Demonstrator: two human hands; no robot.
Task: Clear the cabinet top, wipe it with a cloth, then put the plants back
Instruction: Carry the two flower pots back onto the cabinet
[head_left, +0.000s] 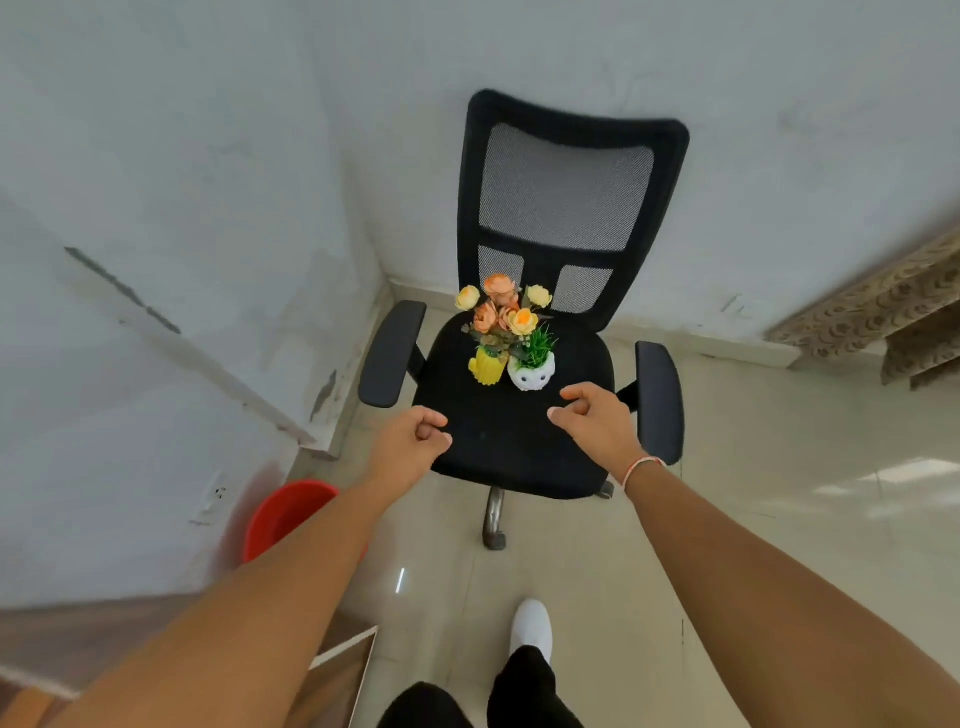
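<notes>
White walls meet in a corner behind a black chair (519, 431), where our two plants stand side by side on the seat: a yellow pot (487, 368) of flowers and a white pot (531, 371) of grass. Both pots lie just ahead of our fingers and upright. Our right hand (597, 423), loosely curled and empty, is nearer the white pot; our left hand (413, 441), curled and empty too, sits below the yellow one.

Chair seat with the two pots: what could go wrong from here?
The yellow pot and white pot stand side by side, apparently touching, so grabbing one may tip the other. The chair appears to have casters; a nudge could roll it. The flowers rise tall over the yellow pot, which may be top-heavy. Both the left hand and right hand hold nothing, fingers curled.
</notes>
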